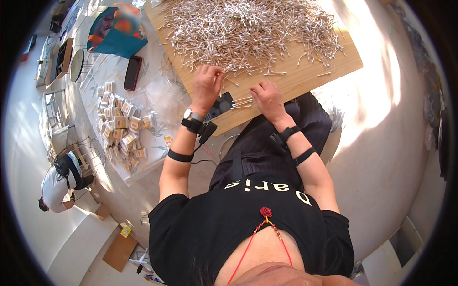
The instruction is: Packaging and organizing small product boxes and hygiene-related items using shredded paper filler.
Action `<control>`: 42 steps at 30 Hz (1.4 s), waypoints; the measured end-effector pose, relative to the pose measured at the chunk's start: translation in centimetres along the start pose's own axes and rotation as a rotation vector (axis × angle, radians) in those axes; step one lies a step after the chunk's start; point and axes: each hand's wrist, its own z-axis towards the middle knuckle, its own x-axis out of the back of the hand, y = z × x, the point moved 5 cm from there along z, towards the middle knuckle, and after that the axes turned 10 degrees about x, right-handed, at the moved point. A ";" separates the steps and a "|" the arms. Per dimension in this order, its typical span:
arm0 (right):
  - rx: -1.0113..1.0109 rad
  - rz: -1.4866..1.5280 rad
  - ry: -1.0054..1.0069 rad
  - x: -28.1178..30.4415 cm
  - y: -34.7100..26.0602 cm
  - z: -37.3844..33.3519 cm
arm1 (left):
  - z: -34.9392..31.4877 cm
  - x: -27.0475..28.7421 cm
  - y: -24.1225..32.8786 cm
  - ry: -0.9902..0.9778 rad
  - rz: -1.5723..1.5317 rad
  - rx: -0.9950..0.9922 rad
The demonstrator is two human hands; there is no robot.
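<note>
A large pile of cotton swabs (248,28) covers the far part of a wooden board (329,78). At the pile's near edge is my left hand (206,89), fingers curled and pointing away from me; whatever they pinch is hidden. My right hand (268,99) is over the board's near edge, with its fingers bent inward. Several separate swabs (242,103) lie side by side between my hands, their right ends close to my right fingertips. Whether those fingers hold any of them is unclear. A dark box-like object (220,106) sits beside my left wrist.
Left of the board, a heap of small packs of swabs (119,124) lies on a covered table, near clear plastic bags (164,95). A phone (133,73) and a teal bag (117,35) are farther back. Another person (59,183) bends over at the far left.
</note>
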 end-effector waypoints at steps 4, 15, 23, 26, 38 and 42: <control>0.047 -0.031 0.001 -2.5 -1.3 3.1 | -2.8 0.1 -2.1 0.031 -0.246 0.317; -0.034 -0.304 -0.071 -4.0 0.2 2.6 | -4.3 -3.5 -2.2 0.042 0.035 0.384; 0.054 -0.154 -0.109 -1.5 1.5 0.4 | -4.4 -2.1 -2.5 0.064 -0.174 0.457; 0.109 -0.101 -0.129 -1.9 0.7 0.8 | -4.6 -2.7 -1.2 -0.020 -0.197 0.341; -0.022 0.048 -0.020 0.9 3.3 -1.0 | -4.4 -3.9 0.9 -0.138 -0.061 0.159; -0.203 0.003 0.079 3.1 6.0 -2.0 | -4.7 -3.9 0.7 -0.133 -0.066 0.152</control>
